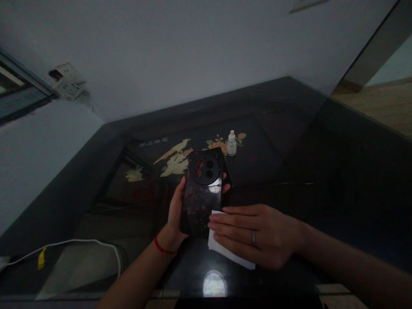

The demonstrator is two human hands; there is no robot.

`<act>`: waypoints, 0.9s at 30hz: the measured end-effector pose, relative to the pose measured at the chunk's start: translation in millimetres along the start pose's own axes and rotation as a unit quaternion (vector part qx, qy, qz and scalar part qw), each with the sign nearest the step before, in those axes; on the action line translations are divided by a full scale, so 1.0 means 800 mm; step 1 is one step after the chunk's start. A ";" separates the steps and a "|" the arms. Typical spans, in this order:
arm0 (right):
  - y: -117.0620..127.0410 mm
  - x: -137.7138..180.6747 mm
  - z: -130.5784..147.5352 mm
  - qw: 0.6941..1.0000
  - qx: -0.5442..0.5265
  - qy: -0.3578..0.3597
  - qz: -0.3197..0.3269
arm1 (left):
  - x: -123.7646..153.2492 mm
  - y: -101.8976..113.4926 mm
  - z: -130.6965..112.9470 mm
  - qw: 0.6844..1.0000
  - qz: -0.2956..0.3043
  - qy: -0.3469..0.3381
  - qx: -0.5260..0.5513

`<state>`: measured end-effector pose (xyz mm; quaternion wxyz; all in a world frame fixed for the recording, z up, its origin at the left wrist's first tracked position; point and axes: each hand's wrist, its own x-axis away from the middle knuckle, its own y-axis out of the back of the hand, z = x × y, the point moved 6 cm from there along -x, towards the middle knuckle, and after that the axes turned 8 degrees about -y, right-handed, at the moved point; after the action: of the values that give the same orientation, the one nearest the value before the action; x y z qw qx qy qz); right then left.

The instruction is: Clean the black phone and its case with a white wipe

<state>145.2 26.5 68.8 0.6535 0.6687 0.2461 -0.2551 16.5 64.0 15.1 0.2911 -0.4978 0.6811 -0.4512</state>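
Observation:
My left hand is wrapped round a glossy black phone case. The case has a large round camera ring near its top, and something skin-coloured shows through its left openings. Fingertips curl round its right edge. A folded white tissue lies under the fingers of my right hand, pressed close to the lower right edge of the case. Behind the case, partly hidden, is a flat dark object whose kind I cannot make out. Just beyond stands a small dropper bottle with a white top.
The dark glossy table bears a printed bird-and-flower pattern and meets a pale wall. A white cable with a yellow tag runs at the lower left. Power sockets are on the left wall.

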 end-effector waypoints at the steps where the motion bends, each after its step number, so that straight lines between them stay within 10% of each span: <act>1: 0.000 0.000 0.000 1.000 -0.001 -0.002 0.003 | -0.001 0.000 0.001 1.000 -0.002 0.001 0.003; 27: -0.023 0.007 -0.002 0.973 -0.220 -0.069 0.029 | -0.002 -0.006 0.001 1.000 0.004 0.003 -0.002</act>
<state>137.1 28.7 51.2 0.8072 0.4963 0.2306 -0.2210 19.5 64.7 18.8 0.2901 -0.4943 0.6850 -0.4497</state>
